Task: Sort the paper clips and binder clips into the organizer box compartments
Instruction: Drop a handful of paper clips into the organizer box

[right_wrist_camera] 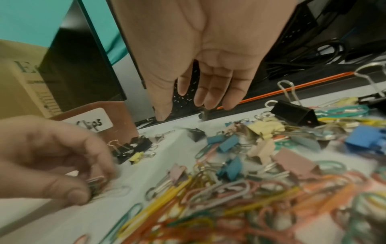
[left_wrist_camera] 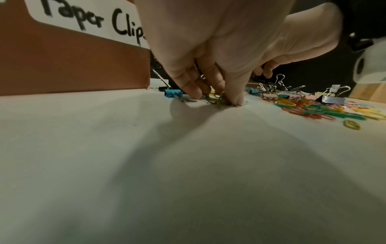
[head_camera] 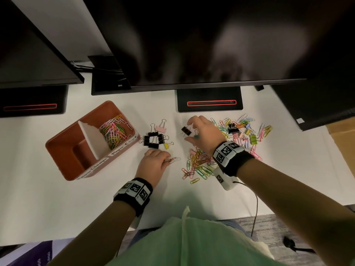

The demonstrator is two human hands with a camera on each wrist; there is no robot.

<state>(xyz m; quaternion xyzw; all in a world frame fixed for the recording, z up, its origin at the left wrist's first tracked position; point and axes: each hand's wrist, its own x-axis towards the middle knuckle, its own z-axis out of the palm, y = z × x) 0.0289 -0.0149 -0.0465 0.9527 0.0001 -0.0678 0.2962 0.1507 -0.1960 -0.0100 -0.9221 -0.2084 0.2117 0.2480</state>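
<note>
The brown organizer box (head_camera: 63, 150) stands at the left, with coloured paper clips (head_camera: 115, 131) in its back compartment, labelled "Paper Clips" (left_wrist_camera: 83, 21). Several binder clips (head_camera: 153, 140), mostly black, lie beside it. My left hand (head_camera: 167, 160) pinches a few paper clips (head_camera: 173, 159) against the table (left_wrist_camera: 215, 97). My right hand (head_camera: 192, 131) hovers with straight, spread fingers (right_wrist_camera: 181, 109) over a black binder clip (head_camera: 186, 130) and holds nothing. A mixed pile of clips (head_camera: 247, 131) and a heap of paper clips (head_camera: 199, 164) lie under and right of it.
Dark monitors hang over the back of the white table (head_camera: 76, 208), with black stands (head_camera: 209, 101) behind the clips. A cardboard box (head_camera: 342, 135) sits at the far right. A thin cable (head_camera: 255, 208) runs from my right wrist over the front edge.
</note>
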